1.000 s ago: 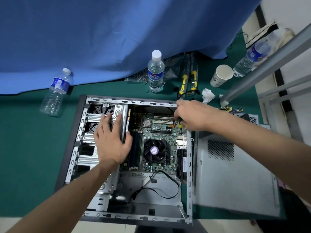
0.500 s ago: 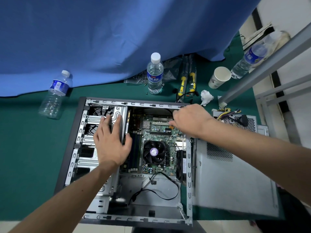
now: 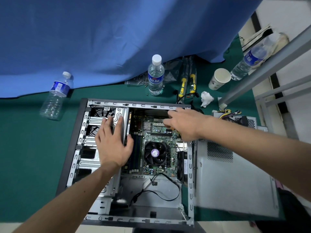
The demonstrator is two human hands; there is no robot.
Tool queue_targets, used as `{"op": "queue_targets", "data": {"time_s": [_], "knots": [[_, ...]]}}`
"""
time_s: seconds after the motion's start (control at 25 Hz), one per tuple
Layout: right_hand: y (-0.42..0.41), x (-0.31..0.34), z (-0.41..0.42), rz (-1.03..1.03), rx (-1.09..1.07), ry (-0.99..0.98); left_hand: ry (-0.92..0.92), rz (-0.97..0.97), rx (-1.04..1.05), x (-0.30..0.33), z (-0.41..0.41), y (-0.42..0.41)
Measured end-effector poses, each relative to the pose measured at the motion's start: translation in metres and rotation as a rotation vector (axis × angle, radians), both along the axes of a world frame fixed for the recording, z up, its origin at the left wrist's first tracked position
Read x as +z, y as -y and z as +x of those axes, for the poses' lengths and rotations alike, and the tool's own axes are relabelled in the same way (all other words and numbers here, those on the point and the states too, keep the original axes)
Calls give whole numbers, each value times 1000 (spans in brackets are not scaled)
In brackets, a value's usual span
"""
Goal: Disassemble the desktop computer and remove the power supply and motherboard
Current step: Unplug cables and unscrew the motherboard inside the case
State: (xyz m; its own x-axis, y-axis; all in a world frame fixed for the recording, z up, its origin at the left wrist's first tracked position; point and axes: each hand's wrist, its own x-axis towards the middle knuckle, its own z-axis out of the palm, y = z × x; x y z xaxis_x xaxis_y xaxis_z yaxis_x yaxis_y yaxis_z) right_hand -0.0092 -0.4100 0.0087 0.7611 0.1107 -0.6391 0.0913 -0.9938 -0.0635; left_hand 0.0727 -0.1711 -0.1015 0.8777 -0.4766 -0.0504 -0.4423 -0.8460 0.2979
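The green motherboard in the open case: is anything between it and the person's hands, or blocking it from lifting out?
Nothing lies between the hands and the green motherboard: the right hand is over its far end, the left hand rests flat on the metal drive cage. The black cooler fan sits on it; the case's open side looks unobstructed.

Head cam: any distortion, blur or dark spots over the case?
Head view: wide-angle bending curves the case frame and the shelf rail; right hand slightly soft, motherboard sharp; lighting even, with shadow under the case's top edge.
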Motion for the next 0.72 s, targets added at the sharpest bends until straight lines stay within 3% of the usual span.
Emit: {"op": "queue_targets", "data": {"time_s": [0.16,0.36,0.56,0.72], "knots": [[-6,-8,3,-348,-69,99,-4,3,-2,0,0,1],[12,-3,-1,-52,-39,46,3,1,-1,0,0,0],[3,-9,-3,-294,-195,126,-2,9,-4,2,-1,0],[12,-9,-4,-64,-97,134,-8,19,-6,2,0,0]]}}
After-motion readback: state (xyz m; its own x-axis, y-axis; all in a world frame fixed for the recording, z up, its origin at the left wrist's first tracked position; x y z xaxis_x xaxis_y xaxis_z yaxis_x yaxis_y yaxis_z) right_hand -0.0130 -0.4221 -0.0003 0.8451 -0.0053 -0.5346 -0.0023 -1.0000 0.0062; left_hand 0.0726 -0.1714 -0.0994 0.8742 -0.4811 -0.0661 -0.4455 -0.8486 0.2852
